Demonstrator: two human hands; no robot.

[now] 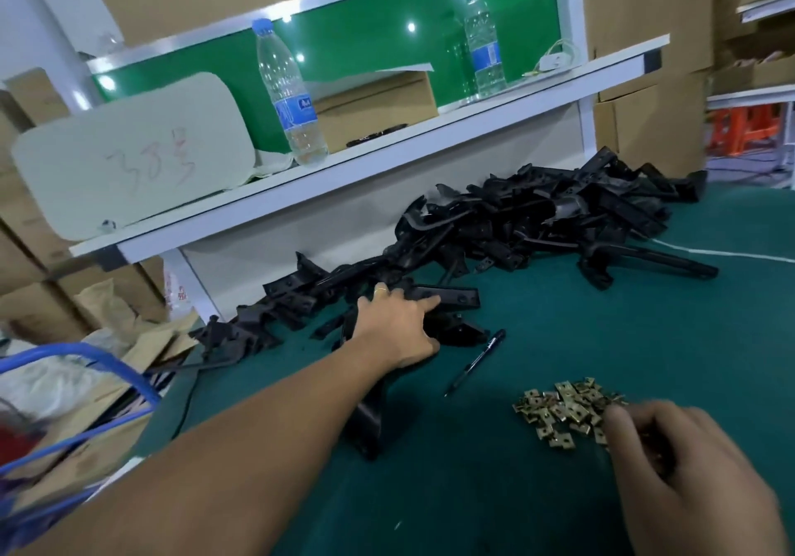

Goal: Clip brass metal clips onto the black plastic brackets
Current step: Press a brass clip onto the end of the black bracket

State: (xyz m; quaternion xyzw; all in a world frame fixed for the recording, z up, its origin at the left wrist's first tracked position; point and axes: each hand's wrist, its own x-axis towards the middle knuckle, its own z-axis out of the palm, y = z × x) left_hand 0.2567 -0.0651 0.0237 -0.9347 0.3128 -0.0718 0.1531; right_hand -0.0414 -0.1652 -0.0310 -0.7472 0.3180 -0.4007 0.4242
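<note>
A long heap of black plastic brackets [559, 215] runs along the back of the green table. My left hand [400, 323] reaches out to the heap's near end. Its fingers lie fairly straight on top of one bracket [456, 297], and the thumb sits beside another bracket [460, 334]. One long bracket [368, 422] lies on the table under my forearm. A small pile of brass clips [563, 409] sits at the front right. My right hand [688, 465] is blurred, with curled fingers at the pile's right edge. Whether it pinches a clip is unclear.
A black pen [475, 362] lies between the brackets and the clips. Two water bottles [288, 90] [484, 39] and a pale pad [129, 155] stand on the white shelf [344, 172] behind. A blue wire basket [86, 383] and bags are off the table's left edge.
</note>
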